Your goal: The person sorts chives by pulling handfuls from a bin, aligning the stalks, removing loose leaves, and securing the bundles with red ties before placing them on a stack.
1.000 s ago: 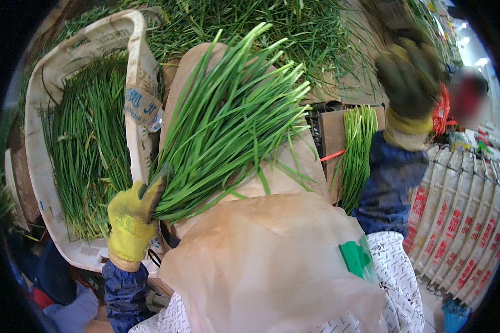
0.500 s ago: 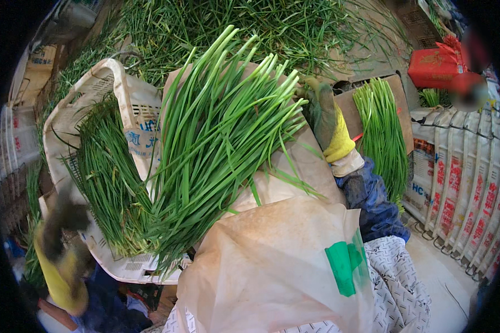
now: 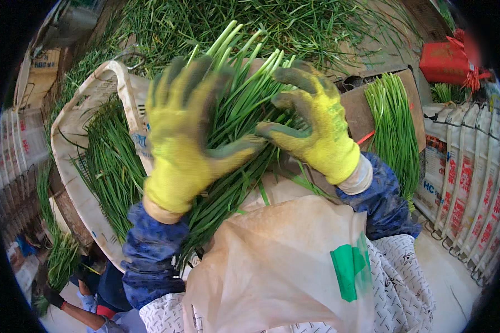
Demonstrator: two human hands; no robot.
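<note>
A loose heap of green garlic chives (image 3: 244,100) lies before me on a brown board, pale stem ends pointing up and right. My left hand (image 3: 186,130), in a yellow glove with dark, dirty fingers, is over the heap's left side, its fingers spread and slightly blurred. At the heap's right edge is my right hand (image 3: 316,122), gloved alike, with fingers bent and thumb stretched apart. Neither glove shows stalks gripped. Part of the heap is hidden beneath the hands. A translucent plastic apron (image 3: 272,250) with green tape covers my lap below.
A white plastic basket (image 3: 75,161) holding more chives (image 3: 114,155) stands at left. On the right, a neat chive bundle (image 3: 394,133) lies by stacked white crates (image 3: 461,172) and a red bag (image 3: 441,62). Scattered chives (image 3: 272,25) cover the far floor. Another person's arm (image 3: 83,313) holds chives at lower left.
My left hand has come from the lower left onto the chives. My right hand has turned inward over their right edge. Another person's arm with chives now shows at lower left.
</note>
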